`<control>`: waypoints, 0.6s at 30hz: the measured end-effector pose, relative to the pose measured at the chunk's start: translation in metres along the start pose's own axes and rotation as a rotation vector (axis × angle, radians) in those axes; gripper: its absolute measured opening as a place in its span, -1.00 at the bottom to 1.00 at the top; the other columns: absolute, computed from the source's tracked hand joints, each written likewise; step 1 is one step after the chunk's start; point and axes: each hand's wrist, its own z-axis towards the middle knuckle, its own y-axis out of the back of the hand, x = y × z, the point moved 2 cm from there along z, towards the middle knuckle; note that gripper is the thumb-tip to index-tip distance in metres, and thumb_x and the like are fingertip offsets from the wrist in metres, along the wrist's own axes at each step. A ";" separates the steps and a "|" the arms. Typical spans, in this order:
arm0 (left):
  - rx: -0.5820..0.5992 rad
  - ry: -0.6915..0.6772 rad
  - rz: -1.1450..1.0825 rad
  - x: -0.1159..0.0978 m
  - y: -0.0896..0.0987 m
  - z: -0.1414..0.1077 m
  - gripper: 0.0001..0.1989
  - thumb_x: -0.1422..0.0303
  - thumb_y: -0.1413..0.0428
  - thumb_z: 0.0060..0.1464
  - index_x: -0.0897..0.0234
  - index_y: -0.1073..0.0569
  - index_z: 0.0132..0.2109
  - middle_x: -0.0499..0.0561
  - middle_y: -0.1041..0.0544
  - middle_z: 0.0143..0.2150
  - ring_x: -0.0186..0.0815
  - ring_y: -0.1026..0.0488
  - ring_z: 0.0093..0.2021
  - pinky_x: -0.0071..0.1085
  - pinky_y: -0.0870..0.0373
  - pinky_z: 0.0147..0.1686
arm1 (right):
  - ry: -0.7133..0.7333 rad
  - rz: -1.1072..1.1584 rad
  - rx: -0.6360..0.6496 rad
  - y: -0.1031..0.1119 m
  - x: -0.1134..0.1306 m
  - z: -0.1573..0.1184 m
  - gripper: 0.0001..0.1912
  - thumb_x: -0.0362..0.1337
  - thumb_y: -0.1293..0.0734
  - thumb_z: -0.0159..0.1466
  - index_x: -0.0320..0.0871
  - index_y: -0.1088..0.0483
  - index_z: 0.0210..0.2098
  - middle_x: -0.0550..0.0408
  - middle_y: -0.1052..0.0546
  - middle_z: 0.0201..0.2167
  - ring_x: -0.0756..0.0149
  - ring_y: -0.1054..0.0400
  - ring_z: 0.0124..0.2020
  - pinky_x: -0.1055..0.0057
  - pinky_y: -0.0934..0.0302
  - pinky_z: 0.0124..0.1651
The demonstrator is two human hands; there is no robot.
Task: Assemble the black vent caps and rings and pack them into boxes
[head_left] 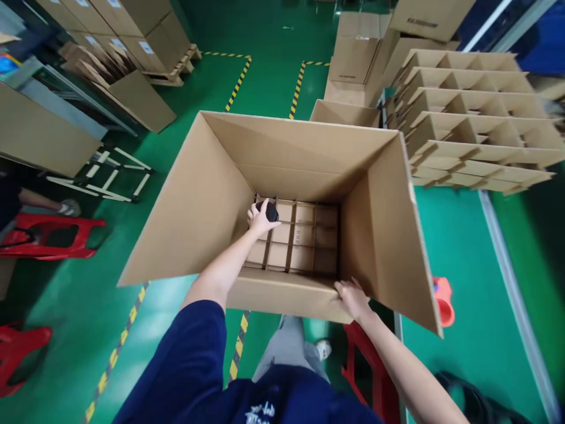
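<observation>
An open cardboard box [304,147] stands in front of me, its flaps spread outward. Inside at the bottom lies a cardboard divider grid [289,244] with several square cells. My left hand [260,219] reaches down into the box, its fingers closed round a black round object [270,212] over the far left cells. What kind of object this is I cannot make out. At the near right rim, my right hand [352,297] grips the box's edge, thumb and fingers partly hidden behind the cardboard.
Stacked cardboard dividers [477,112] stand to the right on a green surface, near an orange-red tape dispenser-like item [444,301]. Red stools [57,235] are at the left, where another person's arm [39,200] shows. Cartons on a pallet [176,65] stand at the back left.
</observation>
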 end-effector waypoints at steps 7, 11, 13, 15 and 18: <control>0.097 0.188 0.100 0.058 -0.076 0.143 0.27 -0.13 -0.41 -0.18 -0.03 0.08 0.53 0.39 0.19 0.55 0.35 0.10 0.48 0.18 -0.08 0.34 | 0.014 -0.031 -0.076 -0.043 -0.021 -0.015 -0.70 -0.29 -0.26 0.34 -0.01 -0.54 0.01 -0.12 -0.60 0.00 -0.02 -0.52 0.00 0.09 -0.44 0.09; 0.136 0.189 0.165 0.068 -0.115 0.185 0.25 -0.14 -0.40 -0.16 -0.01 0.07 0.53 0.40 0.23 0.56 0.33 0.15 0.51 0.17 -0.04 0.36 | 0.034 -0.025 -0.082 -0.058 -0.033 -0.024 -0.59 -0.32 -0.30 0.23 0.15 -0.54 0.02 -0.06 -0.62 -0.04 -0.05 -0.54 -0.02 0.05 -0.49 0.01; 0.151 0.187 0.197 0.074 -0.130 0.201 0.27 -0.14 -0.41 -0.17 0.01 0.07 0.54 0.41 0.25 0.56 0.33 0.18 0.52 0.19 -0.02 0.37 | 0.039 -0.010 -0.099 -0.068 -0.042 -0.030 -0.43 -0.32 -0.32 0.15 0.28 -0.51 0.12 -0.01 -0.64 -0.04 -0.06 -0.56 -0.03 0.05 -0.53 -0.05; 0.165 0.189 0.212 0.081 -0.143 0.212 0.31 -0.14 -0.41 -0.19 0.02 0.11 0.55 0.40 0.27 0.57 0.33 0.24 0.53 0.24 0.04 0.38 | 0.049 0.017 -0.109 -0.080 -0.051 -0.035 -0.23 -0.28 -0.34 0.09 0.49 -0.36 0.26 0.04 -0.65 -0.07 -0.05 -0.57 -0.06 0.07 -0.55 -0.13; 0.204 0.169 0.195 0.090 -0.160 0.218 0.24 -0.14 -0.34 -0.07 0.06 0.15 0.56 0.33 0.37 0.58 0.29 0.42 0.55 0.26 0.17 0.41 | 0.084 0.055 -0.150 -0.100 -0.062 -0.044 0.05 -0.27 -0.34 -0.04 0.65 -0.07 0.36 0.08 -0.68 -0.17 0.02 -0.60 -0.19 0.17 -0.50 -0.37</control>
